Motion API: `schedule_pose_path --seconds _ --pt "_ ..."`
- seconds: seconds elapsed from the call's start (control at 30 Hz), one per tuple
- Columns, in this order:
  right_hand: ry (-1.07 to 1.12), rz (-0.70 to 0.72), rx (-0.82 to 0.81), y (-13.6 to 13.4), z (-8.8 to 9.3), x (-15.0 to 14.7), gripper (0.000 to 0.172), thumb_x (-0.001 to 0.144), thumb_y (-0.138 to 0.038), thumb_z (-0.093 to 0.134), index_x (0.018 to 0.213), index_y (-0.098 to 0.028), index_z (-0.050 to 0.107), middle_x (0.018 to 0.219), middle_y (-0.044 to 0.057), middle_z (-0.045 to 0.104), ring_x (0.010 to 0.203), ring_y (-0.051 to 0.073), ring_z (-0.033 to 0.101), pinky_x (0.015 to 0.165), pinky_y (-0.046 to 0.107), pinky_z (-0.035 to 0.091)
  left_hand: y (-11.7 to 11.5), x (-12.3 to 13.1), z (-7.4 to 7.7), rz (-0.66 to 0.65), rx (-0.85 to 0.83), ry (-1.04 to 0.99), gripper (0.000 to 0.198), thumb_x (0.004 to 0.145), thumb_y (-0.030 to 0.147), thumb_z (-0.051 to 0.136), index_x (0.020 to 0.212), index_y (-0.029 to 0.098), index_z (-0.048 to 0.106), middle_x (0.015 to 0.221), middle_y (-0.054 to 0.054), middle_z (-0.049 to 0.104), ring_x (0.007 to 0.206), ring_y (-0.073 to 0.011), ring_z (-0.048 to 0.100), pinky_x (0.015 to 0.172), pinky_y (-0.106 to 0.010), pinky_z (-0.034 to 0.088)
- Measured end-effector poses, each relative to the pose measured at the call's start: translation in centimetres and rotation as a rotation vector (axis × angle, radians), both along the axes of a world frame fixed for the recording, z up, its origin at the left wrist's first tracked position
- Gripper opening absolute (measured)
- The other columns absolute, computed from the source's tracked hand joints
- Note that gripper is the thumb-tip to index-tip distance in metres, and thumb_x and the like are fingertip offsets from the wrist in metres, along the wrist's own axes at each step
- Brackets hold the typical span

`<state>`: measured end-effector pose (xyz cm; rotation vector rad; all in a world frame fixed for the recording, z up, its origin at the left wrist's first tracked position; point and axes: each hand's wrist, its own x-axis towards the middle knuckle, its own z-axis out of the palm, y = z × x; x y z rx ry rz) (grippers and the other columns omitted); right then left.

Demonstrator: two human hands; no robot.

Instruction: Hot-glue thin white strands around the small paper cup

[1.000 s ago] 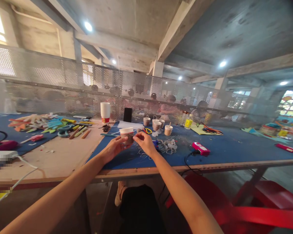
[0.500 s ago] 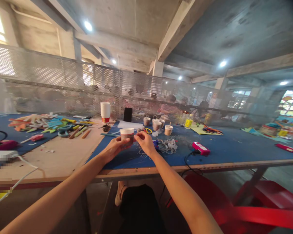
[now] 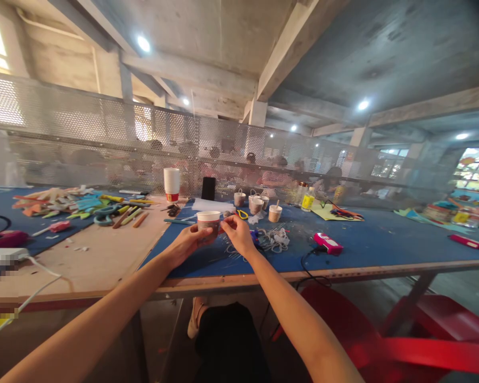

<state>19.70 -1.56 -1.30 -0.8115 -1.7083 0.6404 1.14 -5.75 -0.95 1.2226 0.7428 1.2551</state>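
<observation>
My left hand (image 3: 191, 240) is wrapped around a paper cup (image 3: 208, 217) held upright above the table's near part. The cup has a white top and a grey-brown lower part, partly hidden by my fingers. Against the cup's right side, the fingertips of my right hand (image 3: 237, 232) are pinched together; whatever they hold is too small to make out. Just right of that hand lies a loose tangle of grey cord (image 3: 277, 239). Yellow-handled scissors (image 3: 242, 214) rest behind it.
Several small covered cups (image 3: 256, 205) stand farther back, near a yellow-labelled bottle (image 3: 307, 199). A stack of paper cups (image 3: 171, 184) and a dark phone (image 3: 208, 188) are by the perforated screen. Tools (image 3: 130, 215) lie left; a pink device (image 3: 328, 243) right. Red chairs (image 3: 335, 319) stand below.
Almost nothing differs. Both hands stay at the cup, and the view has shifted very slightly.
</observation>
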Motion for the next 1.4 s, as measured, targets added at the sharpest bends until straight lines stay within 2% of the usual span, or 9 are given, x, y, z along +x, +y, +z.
schedule_pose_path --seconds 0.17,0.57,0.9,1.17,1.4 --pt "0.015 0.010 0.008 0.23 -0.18 0.01 0.019 0.088 -0.043 0.061 0.083 -0.024 0.059 0.079 0.001 0.071 0.075 0.021 0.071 0.077 0.033 0.057 -0.02 -0.01 -0.03 -0.019 0.009 0.019 0.050 0.076 0.031 0.082 0.121 0.013 0.072 0.123 -0.018 0.073 0.118 -0.0314 0.067 0.095 -0.037 0.056" --pt "0.042 0.020 0.017 -0.09 0.05 0.09 0.018 0.088 -0.041 0.061 0.082 -0.024 0.058 0.077 0.000 0.071 0.072 0.021 0.072 0.072 0.032 0.056 -0.09 0.08 0.09 -0.016 -0.022 -0.001 0.047 0.075 0.028 0.082 0.119 0.013 0.073 0.120 -0.017 0.075 0.112 -0.0285 0.070 0.089 -0.031 0.058" --pt "0.026 0.002 0.002 -0.26 -0.10 0.10 0.017 0.089 -0.041 0.059 0.084 -0.025 0.056 0.077 0.000 0.071 0.072 0.020 0.072 0.072 0.031 0.057 -0.08 0.04 0.00 -0.022 -0.022 0.015 0.050 0.076 0.029 0.081 0.122 0.011 0.071 0.124 -0.019 0.073 0.110 -0.0282 0.070 0.088 -0.031 0.057" --pt "-0.025 -0.077 0.028 -0.03 -0.27 0.12 0.016 0.089 -0.040 0.058 0.083 -0.025 0.058 0.082 0.001 0.071 0.076 0.020 0.070 0.075 0.032 0.056 -0.39 0.14 0.30 -0.020 -0.015 0.021 0.052 0.072 0.031 0.083 0.120 0.011 0.072 0.124 -0.019 0.073 0.116 -0.0325 0.067 0.091 -0.036 0.056" --pt "0.017 -0.029 0.004 0.10 -0.45 -0.02 0.016 0.089 -0.040 0.059 0.083 -0.025 0.057 0.079 0.000 0.070 0.072 0.020 0.072 0.072 0.032 0.058 -0.33 0.16 0.21 -0.013 -0.012 0.027 0.052 0.071 0.033 0.084 0.118 0.012 0.073 0.121 -0.019 0.074 0.115 -0.0327 0.068 0.090 -0.036 0.057"
